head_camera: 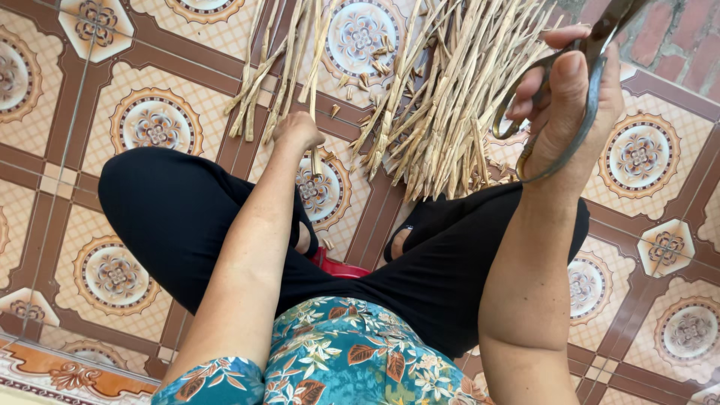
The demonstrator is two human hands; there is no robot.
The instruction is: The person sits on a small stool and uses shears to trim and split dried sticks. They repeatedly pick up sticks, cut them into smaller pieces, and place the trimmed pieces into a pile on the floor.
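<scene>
Cutting dry stalks on the tiled floor.

The stalks (442,112) lie in a big pile on the floor (157,124) in front of the knees, with a small bunch (277,67) to the left. The left hand (298,131) is closed around one stalk near that bunch. The right hand (570,105) is up high, fingers through the scissors (559,97). Little cut bits (360,82) lie between the piles, so some trimming looks done, but most stalks look uncut. The scissor blades go off the top edge, so I cannot tell if they are open.
</scene>
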